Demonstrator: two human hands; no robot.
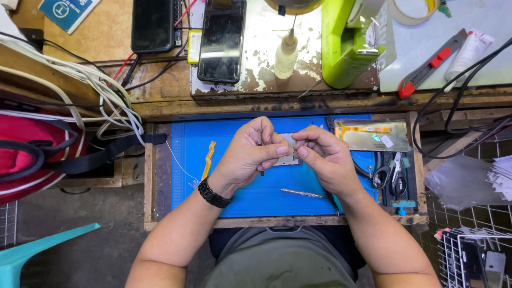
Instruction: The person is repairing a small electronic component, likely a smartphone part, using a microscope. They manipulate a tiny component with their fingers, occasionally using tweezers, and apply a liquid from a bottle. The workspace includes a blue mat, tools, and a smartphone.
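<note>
Pinching a small pale flat part (288, 151) between both hands above the blue mat (234, 170) — left hand (250, 154) and right hand (325, 160), each grip clamped on its edges — we steady it (screwdriver (303, 193) lying near).

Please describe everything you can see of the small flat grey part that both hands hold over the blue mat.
The small flat grey metal-looking part is thin and roughly rectangular, mostly hidden by fingers. The left hand pinches its left side and the right hand its right side, thumbs meeting at its lower edge. It is held lying roughly level above the blue work mat, not resting on it. Finer details cannot be made out.
</note>
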